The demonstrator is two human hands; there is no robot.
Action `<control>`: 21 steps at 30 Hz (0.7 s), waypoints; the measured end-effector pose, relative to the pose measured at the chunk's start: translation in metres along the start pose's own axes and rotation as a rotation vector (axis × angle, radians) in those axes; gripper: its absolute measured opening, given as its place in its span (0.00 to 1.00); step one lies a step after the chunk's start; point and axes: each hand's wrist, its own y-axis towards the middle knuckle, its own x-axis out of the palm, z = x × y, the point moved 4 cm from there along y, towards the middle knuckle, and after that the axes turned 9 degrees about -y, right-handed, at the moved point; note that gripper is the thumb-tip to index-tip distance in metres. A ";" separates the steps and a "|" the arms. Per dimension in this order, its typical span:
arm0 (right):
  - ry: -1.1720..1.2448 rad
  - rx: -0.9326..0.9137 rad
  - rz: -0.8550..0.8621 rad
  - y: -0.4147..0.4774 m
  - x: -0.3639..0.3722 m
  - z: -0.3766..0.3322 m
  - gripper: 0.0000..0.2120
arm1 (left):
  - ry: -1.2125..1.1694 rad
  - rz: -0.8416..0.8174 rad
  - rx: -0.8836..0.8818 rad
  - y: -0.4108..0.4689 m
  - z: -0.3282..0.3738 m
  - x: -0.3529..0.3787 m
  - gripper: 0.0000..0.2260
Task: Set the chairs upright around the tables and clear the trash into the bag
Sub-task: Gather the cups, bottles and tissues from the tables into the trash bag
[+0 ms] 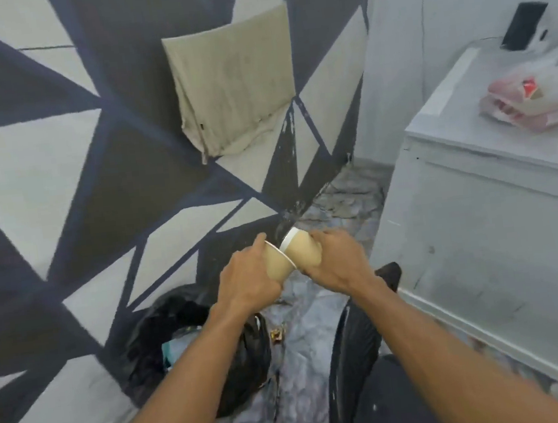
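Observation:
My left hand (248, 276) grips a tan paper cup (276, 263) with a white rim, tilted to the right. My right hand (333, 262) grips a second tan paper cup (304, 250), its white rim turned left and touching the first cup's rim. Both cups are held in the air over the floor, in front of the wall. Below my left forearm an open black trash bag (153, 341) sits on the floor against the wall, with some rubbish showing inside.
A wall painted in dark and pale triangles fills the left, with a beige cloth (233, 88) hanging on it. A white chest cabinet (497, 209) stands at right, a plastic bag (534, 95) on top. A dark chair part (354, 348) lies near my right arm.

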 end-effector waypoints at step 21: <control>0.119 -0.107 -0.291 0.057 0.091 -0.106 0.18 | -0.182 -0.073 -0.271 0.014 -0.154 -0.016 0.38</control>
